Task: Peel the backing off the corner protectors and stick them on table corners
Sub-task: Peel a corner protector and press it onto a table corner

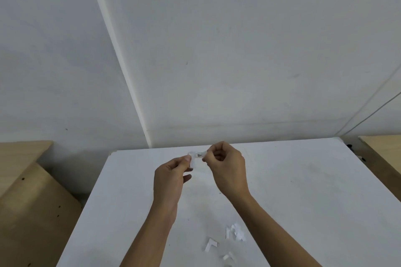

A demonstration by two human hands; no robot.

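Above the white table [282, 180], both hands hold one small clear corner protector [195, 156]. My left hand [171, 176] pinches its left end between thumb and fingers. My right hand [227, 167] has its fingers curled and pinches a white strip of backing at the protector's right end. The protector is tiny and partly hidden by my fingertips. More white pieces lie on the table near its front: an L-shaped one [211, 244], a small heap [235, 231] and another small piece [227, 257].
The table's far left corner [116, 151] and far right corner [338, 139] meet a white wall. A wooden desk with a panel [28, 197] stands to the left, another wooden surface [384, 154] to the right.
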